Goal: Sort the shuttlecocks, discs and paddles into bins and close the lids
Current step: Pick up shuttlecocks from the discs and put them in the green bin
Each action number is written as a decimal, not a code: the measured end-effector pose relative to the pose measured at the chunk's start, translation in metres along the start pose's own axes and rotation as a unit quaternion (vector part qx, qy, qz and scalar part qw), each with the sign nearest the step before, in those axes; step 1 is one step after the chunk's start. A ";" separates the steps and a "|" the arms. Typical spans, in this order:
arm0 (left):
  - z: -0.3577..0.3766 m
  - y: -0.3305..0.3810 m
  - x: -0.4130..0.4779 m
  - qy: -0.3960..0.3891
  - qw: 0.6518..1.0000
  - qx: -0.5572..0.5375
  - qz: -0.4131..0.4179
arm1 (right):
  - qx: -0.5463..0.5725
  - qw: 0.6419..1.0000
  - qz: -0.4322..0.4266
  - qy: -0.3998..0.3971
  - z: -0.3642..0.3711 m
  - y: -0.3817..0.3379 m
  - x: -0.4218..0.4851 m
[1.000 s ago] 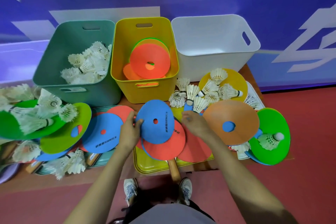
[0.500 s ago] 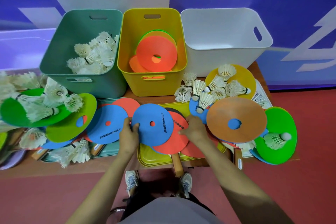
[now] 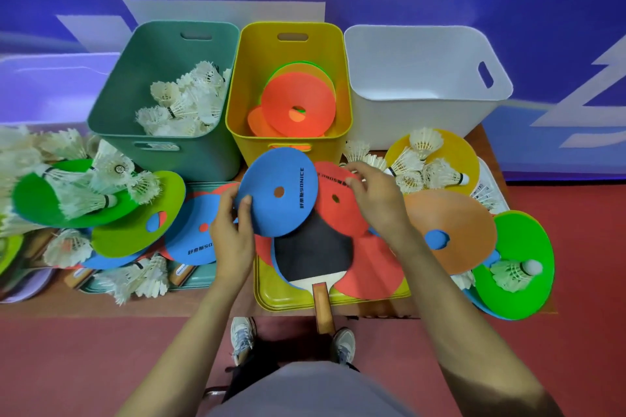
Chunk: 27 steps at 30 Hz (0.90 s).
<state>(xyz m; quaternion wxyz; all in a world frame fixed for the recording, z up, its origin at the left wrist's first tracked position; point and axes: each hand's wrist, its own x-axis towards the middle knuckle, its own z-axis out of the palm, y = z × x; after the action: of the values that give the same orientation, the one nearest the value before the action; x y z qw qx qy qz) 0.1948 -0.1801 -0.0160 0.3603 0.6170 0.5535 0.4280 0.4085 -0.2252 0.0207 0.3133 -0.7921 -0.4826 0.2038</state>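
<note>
On the head camera, my left hand (image 3: 230, 230) is gripping the blue disc (image 3: 281, 193) by its left edge, thumb curled on top, just in front of the yellow bin (image 3: 257, 61). My right hand (image 3: 376, 200) is pinching the red disc (image 3: 335, 210) by its far rim. The bin is lying straight beyond both discs. I am counting 3 bins, with the green bin (image 3: 111, 112) left of it and the white bin (image 3: 423, 118) right of it, and 1 exposed paddle (image 3: 311, 250) below.
</note>
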 end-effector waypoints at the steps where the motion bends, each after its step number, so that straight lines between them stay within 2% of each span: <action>1: -0.003 0.008 0.004 0.013 1.000 -0.010 0.008 | -0.016 0.999 -0.024 0.015 -0.007 -0.010 0.005; 4: -0.011 0.021 0.021 0.045 0.999 -0.018 0.020 | -0.055 0.994 -0.091 0.034 -0.022 -0.040 0.018; 8: -0.039 0.023 0.054 0.038 0.998 -0.017 0.040 | -0.111 0.980 -0.167 0.005 -0.022 -0.086 0.035; 15: -0.142 0.007 0.157 0.043 0.995 -0.032 0.083 | -0.173 0.953 -0.246 -0.028 0.037 -0.197 0.084; 19: -0.213 -0.016 0.235 0.016 0.993 -0.045 0.105 | -0.195 0.955 -0.224 -0.015 0.084 -0.278 0.122; 23: -0.271 -0.033 0.308 0.027 0.993 -0.023 0.109 | -0.181 0.959 -0.219 -0.015 0.127 -0.348 0.161; 27: -0.305 -0.059 0.372 0.017 0.998 -0.009 0.054 | -0.155 0.967 -0.202 -0.015 0.170 -0.398 0.200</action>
<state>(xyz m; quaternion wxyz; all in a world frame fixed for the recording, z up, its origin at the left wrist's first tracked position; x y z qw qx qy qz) -0.1026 0.1871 0.0916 0.3332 0.6353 0.5216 0.4619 0.1392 0.1392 0.1699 0.2144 -0.7141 -0.6627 0.0707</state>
